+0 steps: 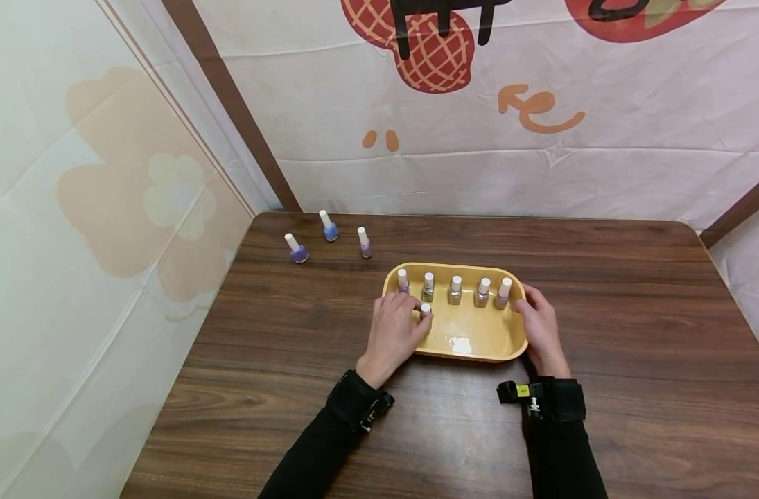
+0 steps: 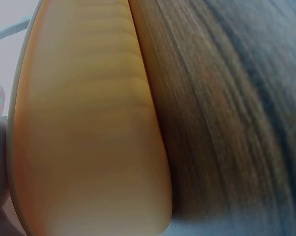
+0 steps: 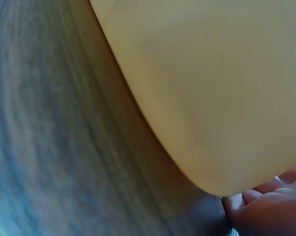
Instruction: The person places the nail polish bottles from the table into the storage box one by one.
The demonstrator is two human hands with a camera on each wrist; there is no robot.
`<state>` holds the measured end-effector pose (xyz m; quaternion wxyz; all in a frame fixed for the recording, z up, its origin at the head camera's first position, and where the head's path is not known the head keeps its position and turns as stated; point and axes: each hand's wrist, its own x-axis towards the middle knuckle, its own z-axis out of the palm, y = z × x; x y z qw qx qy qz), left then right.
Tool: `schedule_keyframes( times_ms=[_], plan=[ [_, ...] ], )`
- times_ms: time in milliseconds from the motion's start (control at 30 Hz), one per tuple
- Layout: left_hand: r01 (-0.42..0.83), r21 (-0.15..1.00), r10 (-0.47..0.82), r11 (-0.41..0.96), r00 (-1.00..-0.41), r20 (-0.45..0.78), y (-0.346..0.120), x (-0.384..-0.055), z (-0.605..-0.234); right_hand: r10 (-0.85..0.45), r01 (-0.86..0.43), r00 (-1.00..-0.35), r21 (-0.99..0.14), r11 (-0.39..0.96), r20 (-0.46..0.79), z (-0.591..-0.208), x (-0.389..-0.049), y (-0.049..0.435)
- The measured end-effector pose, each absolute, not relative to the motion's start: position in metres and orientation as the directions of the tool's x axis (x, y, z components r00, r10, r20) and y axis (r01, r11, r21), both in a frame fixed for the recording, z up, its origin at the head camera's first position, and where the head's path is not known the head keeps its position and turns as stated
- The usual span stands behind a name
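A white-capped bottle [image 1: 425, 311] is pinched between thumb and fingers of the left hand [image 1: 393, 333], cap up and long axis roughly upright, over the left part of a yellow tray [image 1: 482, 333]; its body is mostly hidden, so whether it touches the tray floor cannot be told. The right hand [image 1: 539, 333] grips the tray's right end, the two hands well apart. The tray's long axis runs left to right across the table [image 1: 629, 312]. Inside, five small bottles [image 1: 455, 291] stand caps up in a row along the far wall. Three more bottles, violet [image 1: 299, 254], blue [image 1: 330, 231] and pale purple [image 1: 365, 247], stand caps up beyond the tray's left end.
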<state>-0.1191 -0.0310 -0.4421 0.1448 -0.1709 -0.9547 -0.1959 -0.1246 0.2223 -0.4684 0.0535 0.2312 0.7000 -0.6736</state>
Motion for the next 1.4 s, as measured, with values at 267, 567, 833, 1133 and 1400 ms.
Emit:
schedule_keyframes(
  times_ms=[267,567,833,1133,1400],
  plan=[
    [0.386,0.324,0.278,0.864,-0.901,0.332,-0.0312,-0.1197,-0.443,0.257,0.393,-0.887,-0.919,-0.019,-0.385,-0.4684,-0.1246,0.2219],
    [0.379,0.326,0.28,0.866,-0.908,0.313,-0.0303,-0.1185,-0.4412,0.256,0.398,-0.886,-0.917,-0.008,-0.387,-0.4678,-0.125,0.222],
    [0.386,0.321,0.287,0.865,-0.905,0.315,-0.0311,-0.1191,-0.4425,0.249,0.381,-0.894,-0.925,-0.02,-0.373,-0.4692,-0.1248,0.222],
    [0.379,0.322,0.288,0.868,-0.911,0.296,-0.0306,-0.1195,-0.4421,0.238,0.382,-0.896,-0.924,-0.017,-0.375,-0.4682,-0.1248,0.2226],
    [0.365,0.316,0.284,0.876,-0.919,0.273,-0.0296,-0.1188,-0.4401,0.238,0.388,-0.894,-0.922,-0.011,-0.379,-0.4689,-0.1249,0.2229]
  ],
)
